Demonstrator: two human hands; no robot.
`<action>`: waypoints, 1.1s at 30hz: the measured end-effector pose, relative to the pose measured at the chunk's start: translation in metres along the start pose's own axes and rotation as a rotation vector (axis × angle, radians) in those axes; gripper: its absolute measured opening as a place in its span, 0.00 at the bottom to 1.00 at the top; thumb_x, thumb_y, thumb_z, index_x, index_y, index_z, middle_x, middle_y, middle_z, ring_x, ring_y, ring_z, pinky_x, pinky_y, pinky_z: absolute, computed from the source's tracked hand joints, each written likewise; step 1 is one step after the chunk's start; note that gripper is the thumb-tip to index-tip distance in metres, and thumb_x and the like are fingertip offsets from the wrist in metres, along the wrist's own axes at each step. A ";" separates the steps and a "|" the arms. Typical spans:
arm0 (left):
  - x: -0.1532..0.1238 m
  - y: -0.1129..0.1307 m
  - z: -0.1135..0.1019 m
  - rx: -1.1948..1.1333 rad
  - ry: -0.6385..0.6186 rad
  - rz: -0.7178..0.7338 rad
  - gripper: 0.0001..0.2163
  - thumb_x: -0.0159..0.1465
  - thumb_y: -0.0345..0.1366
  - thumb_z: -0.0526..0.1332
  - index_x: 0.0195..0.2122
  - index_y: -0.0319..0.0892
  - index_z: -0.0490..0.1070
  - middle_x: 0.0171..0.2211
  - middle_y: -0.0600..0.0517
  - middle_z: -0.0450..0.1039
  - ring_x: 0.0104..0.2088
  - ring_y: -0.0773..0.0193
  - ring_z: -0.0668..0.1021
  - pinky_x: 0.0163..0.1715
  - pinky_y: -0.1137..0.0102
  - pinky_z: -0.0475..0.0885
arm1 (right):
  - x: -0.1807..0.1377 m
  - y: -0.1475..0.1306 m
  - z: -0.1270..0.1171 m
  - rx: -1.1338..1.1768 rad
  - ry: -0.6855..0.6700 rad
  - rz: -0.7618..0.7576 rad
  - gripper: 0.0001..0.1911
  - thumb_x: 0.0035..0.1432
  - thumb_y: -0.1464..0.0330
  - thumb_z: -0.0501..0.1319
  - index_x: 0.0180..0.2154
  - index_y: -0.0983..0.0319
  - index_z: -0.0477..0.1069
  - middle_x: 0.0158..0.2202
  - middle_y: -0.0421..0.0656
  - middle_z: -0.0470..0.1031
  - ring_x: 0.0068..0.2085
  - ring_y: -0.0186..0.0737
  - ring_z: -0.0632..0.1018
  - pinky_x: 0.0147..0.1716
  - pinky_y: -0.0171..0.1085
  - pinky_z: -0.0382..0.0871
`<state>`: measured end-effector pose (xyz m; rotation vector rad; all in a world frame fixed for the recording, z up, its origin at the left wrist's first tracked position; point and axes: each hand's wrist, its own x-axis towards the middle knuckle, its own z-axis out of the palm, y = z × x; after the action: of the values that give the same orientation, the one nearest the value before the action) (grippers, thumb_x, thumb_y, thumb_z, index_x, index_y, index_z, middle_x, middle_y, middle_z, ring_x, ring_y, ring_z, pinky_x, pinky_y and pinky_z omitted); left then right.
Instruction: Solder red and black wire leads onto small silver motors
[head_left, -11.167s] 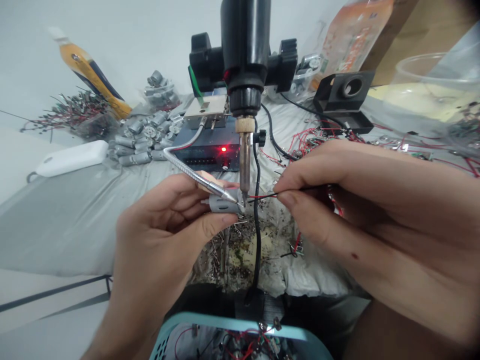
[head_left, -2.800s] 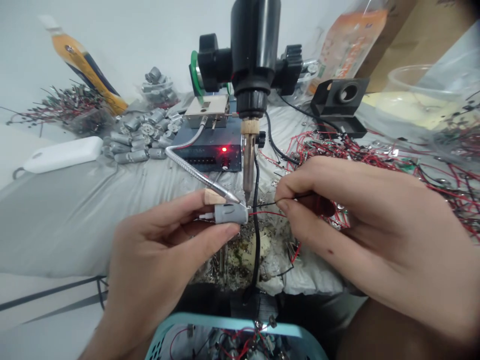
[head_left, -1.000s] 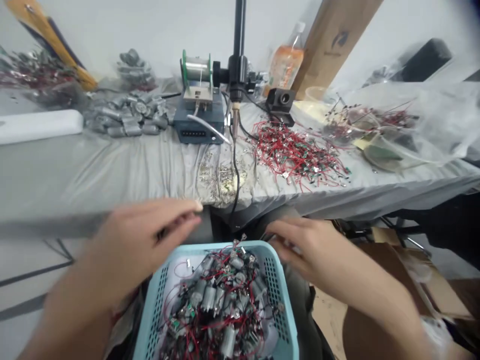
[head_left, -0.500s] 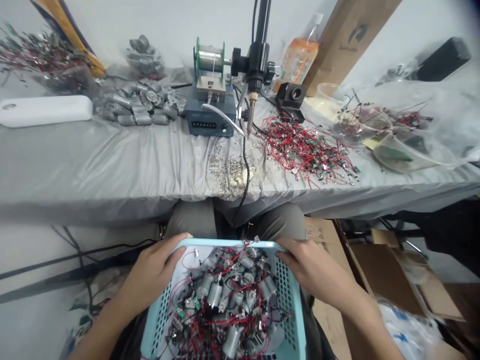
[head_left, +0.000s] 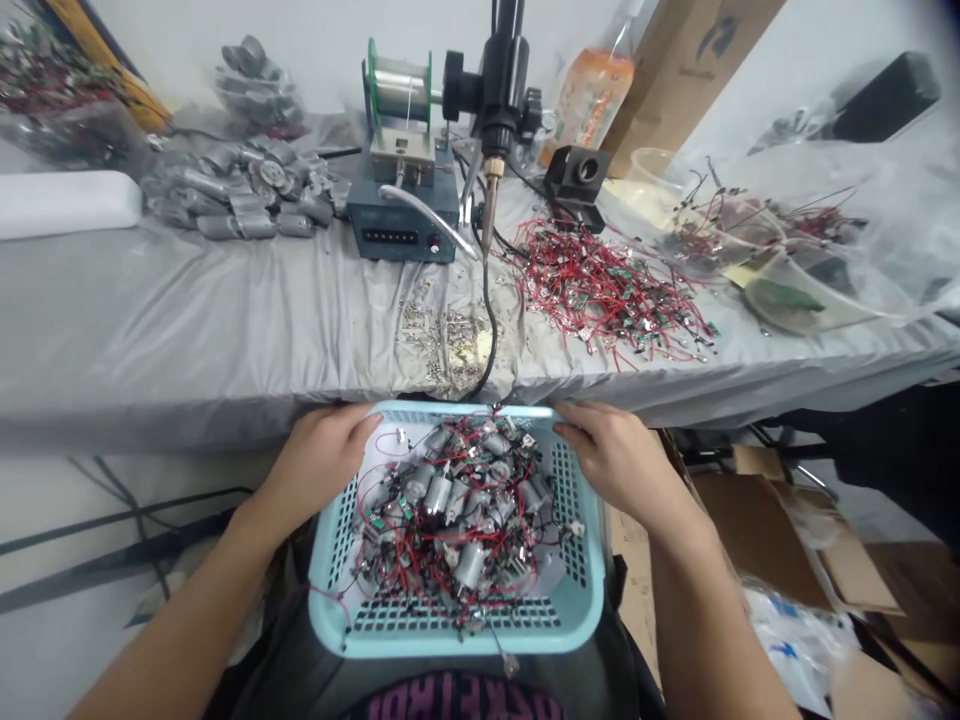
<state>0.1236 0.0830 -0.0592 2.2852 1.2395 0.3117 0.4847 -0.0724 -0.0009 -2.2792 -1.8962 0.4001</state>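
Head view: a grey cloth-covered table (head_left: 150, 320) is stretching across the room in front of the person, wrinkled and pushed against a white wall. A soldering station (head_left: 401, 225) with its red-topped display off to view is not clear, so just noting the station is sitting at the back with a solder spool (head_left: 397, 62) on top, and a soldering iron (head_left: 489, 200) is hanging tip-down from a stand beside it. Grey small motors (head_left: 240, 195) are piled left of the station, a white rounded block (head_left: 64, 205) is lying further left, and a tangle of red wires (head_left: 607, 290) is spread right of the iron. Loose metal terminals (head_left: 442, 340) are scattered along the front edge of the table. A plastic bag (head_left: 825, 200) is lying at far right, and cardboard boxes (head_left: 772, 530) are sitting on the floor. On the person's lap, a light blue plastic basket (head_left: 456, 630) is holding a heap of wired motors (head_left: 457, 510). The left hand (head_left: 319, 465) is resting at the basket's upper left rim, and the right hand (head_left: 615, 450) is resting at its upper right corner, fingers loosely curled, gripping no motor, with the heap just beside both hands.
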 end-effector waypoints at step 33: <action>-0.051 0.075 -0.005 0.079 -0.050 0.462 0.11 0.81 0.33 0.65 0.60 0.45 0.84 0.58 0.42 0.85 0.59 0.45 0.83 0.64 0.50 0.80 | -0.033 -0.010 0.017 0.012 0.203 0.007 0.27 0.84 0.55 0.57 0.72 0.61 0.76 0.65 0.58 0.82 0.60 0.63 0.86 0.57 0.57 0.82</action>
<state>0.1463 0.0089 -0.0126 2.6157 0.6976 0.3690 0.4645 -0.1034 -0.0104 -2.2241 -1.7817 0.1726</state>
